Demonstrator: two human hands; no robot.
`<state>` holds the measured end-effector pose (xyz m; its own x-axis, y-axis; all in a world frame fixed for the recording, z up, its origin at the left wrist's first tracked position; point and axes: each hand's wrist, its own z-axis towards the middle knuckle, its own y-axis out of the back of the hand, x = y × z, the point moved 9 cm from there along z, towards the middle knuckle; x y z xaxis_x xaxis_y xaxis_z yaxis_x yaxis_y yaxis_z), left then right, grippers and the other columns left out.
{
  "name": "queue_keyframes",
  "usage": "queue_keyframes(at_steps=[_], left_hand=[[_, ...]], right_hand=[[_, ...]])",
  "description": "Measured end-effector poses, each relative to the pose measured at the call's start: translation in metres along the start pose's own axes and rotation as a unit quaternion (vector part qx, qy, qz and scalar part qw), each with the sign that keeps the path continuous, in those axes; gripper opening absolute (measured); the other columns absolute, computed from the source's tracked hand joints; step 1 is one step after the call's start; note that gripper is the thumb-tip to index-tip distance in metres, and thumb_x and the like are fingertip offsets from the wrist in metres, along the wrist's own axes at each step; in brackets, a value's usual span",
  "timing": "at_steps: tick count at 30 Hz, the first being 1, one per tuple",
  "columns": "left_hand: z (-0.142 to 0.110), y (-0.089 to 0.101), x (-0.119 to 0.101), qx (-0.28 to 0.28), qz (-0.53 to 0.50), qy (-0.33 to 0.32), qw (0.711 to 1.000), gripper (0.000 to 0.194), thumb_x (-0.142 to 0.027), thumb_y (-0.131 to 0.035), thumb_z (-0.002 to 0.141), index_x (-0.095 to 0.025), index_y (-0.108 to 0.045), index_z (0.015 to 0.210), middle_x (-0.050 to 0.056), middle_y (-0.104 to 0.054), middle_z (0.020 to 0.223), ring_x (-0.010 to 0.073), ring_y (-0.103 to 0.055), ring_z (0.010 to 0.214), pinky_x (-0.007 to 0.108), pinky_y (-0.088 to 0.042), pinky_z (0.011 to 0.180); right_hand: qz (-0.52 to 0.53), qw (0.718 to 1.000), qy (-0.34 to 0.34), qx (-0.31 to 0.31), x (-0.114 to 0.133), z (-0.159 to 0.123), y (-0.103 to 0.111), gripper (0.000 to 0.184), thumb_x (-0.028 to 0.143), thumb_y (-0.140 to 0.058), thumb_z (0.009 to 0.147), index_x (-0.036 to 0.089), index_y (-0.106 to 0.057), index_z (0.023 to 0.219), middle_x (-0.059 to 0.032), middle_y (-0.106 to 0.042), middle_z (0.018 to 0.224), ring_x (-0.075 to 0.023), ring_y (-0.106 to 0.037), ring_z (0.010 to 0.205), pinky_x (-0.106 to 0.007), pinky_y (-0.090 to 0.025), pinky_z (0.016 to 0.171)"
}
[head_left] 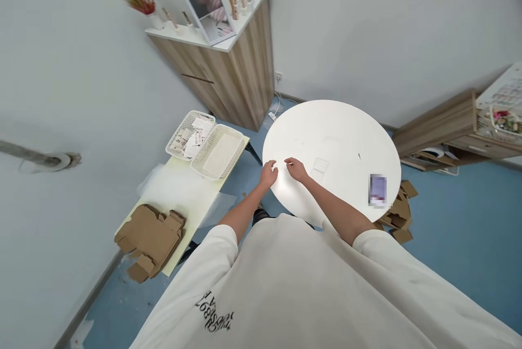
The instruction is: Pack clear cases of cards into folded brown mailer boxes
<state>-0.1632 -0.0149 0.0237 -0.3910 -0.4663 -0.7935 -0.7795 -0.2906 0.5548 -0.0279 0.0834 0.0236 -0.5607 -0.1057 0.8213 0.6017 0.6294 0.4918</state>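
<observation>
Both forearms reach out to the near left rim of the round white desk, where the left hand and the right hand face each other, a little apart. The left grip is curled, with a gap between thumb and fingers; the right has its fingers bent toward the left. Whether either grip pinches something small or see-through I cannot tell. Just beside the right hand, toward the middle of the desk, lies a thin-edged clear rectangular piece, apparently touched by neither hand. I would judge the step in hand to be fine two-handed work at the desk's rim, and the next move to call for steady, matched fingertips, with a light touch should the clear piece be wanted, since it could slide. Farther right on the desk is a blurred purple item. Off to the left, a pale yellow side desk carries flattened cardboard and, farther along, two mesh baskets. Beyond stands a wood-grain cabinet
</observation>
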Motion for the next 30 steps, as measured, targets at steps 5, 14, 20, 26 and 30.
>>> queue_keyframes(at_steps=[5, 14, 20, 26, 30], left_hand=[[0.012, 0.086, 0.030, -0.039, 0.005, -0.017, 0.999, 0.038, -0.018, -0.053, 0.093, -0.022, -0.062, 0.129, 0.012, -0.064, 0.130, 0.0253, -0.061, 0.122, 0.041, -0.048, 0.106], [0.054, 0.251, 0.112, -0.119, -0.012, -0.025, 0.993, 0.038, -0.011, -0.051, 0.092, -0.019, -0.063, 0.126, 0.011, -0.066, 0.127, 0.0214, -0.063, 0.118, 0.037, -0.047, 0.108], [0.080, 0.318, 0.162, -0.149, -0.025, -0.018, 0.988, 0.036, -0.012, -0.050, 0.092, -0.017, -0.063, 0.125, 0.012, -0.067, 0.125, 0.0217, -0.064, 0.114, 0.036, -0.047, 0.106], [0.125, 0.351, 0.202, -0.145, -0.031, 0.046, 0.988, 0.038, -0.014, -0.053, 0.091, -0.018, -0.064, 0.127, 0.012, -0.067, 0.129, 0.0246, -0.063, 0.119, 0.037, -0.047, 0.107], [0.164, 0.362, 0.223, -0.137, -0.042, 0.093, 0.985, 0.041, -0.015, -0.055, 0.089, -0.018, -0.065, 0.128, 0.012, -0.066, 0.133, 0.0266, -0.061, 0.124, 0.039, -0.045, 0.109]], right_hand=[[-0.026, 0.999, 0.043, 0.022, 0.074, 0.039, -0.065, 0.033, 0.013, -0.047, 0.091, 0.021, -0.069, 0.115, -0.0060, -0.070, 0.124, -0.0167, -0.067, 0.103, -0.033, -0.051, 0.099], [-0.067, 0.989, 0.116, 0.056, 0.205, 0.106, -0.198, 0.031, 0.015, -0.049, 0.091, 0.021, -0.070, 0.112, -0.0052, -0.072, 0.119, -0.0172, -0.067, 0.102, -0.035, -0.050, 0.101], [-0.086, 0.984, 0.132, 0.081, 0.253, 0.132, -0.253, 0.032, 0.013, -0.049, 0.090, 0.020, -0.070, 0.112, -0.0060, -0.071, 0.121, -0.0174, -0.066, 0.101, -0.035, -0.049, 0.100], [-0.104, 0.983, 0.119, 0.091, 0.276, 0.161, -0.273, 0.033, 0.013, -0.048, 0.091, 0.021, -0.070, 0.114, -0.0066, -0.070, 0.123, -0.0195, -0.065, 0.106, -0.036, -0.049, 0.102], [-0.106, 0.984, 0.115, 0.088, 0.286, 0.182, -0.280, 0.032, 0.014, -0.048, 0.092, 0.021, -0.069, 0.114, -0.0066, -0.070, 0.124, -0.0191, -0.066, 0.106, -0.035, -0.050, 0.100]])
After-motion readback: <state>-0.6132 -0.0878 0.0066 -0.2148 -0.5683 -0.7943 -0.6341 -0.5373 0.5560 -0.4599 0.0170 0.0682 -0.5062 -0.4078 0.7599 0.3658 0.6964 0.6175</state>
